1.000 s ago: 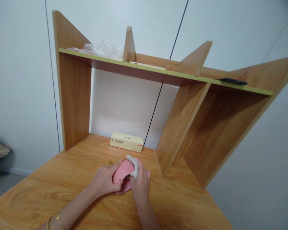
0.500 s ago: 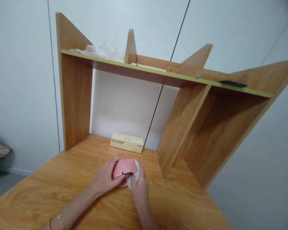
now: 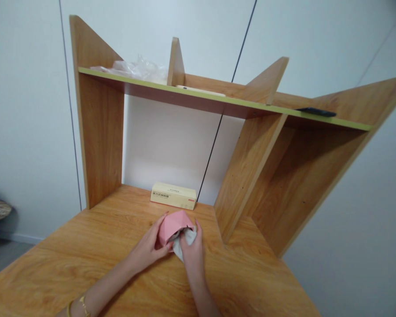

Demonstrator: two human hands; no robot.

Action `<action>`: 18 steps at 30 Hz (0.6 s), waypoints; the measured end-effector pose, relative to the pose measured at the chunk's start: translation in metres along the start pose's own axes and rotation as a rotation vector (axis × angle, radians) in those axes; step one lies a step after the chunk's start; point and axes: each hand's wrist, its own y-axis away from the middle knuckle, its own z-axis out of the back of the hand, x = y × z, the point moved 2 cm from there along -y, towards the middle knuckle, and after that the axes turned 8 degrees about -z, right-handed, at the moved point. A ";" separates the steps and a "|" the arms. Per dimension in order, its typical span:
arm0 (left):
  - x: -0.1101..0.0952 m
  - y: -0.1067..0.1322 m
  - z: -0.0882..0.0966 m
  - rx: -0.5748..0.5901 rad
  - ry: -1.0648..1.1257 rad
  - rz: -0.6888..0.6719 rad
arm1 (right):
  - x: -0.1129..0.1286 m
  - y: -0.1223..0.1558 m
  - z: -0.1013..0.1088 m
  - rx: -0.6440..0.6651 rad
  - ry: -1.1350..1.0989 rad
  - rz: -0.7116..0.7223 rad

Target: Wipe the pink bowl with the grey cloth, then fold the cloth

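Note:
A pink faceted hollow container is tilted above the desk, its opening facing me. My left hand grips its left side, with the thumb at the lower rim and the fingers around the outside. My right hand is closed on a pale grey-white cloth at the opening. Some of the cloth is tucked inside the container, and its lower end hangs out. The right fingertips are partly hidden by the cloth and the rim.
Behind the hands, a cream box with printed lettering stands on the wooden desk. A wooden shelf unit rises around it. Crumpled clear plastic and a flat dark object lie on the upper shelf.
The container has been turned, so its opening now shows more towards me and to the right. My right hand has shifted with the cloth further into the opening.

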 end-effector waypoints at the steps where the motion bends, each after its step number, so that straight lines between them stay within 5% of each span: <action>1: 0.000 -0.001 0.001 -0.021 -0.003 -0.003 | 0.002 0.001 0.001 -0.015 0.044 0.000; 9: -0.007 -0.005 0.012 -0.013 -0.128 0.073 | 0.011 0.004 0.011 -0.065 0.284 -0.028; 18: -0.009 -0.007 0.015 0.022 -0.212 0.000 | 0.015 0.004 0.009 0.020 0.387 0.008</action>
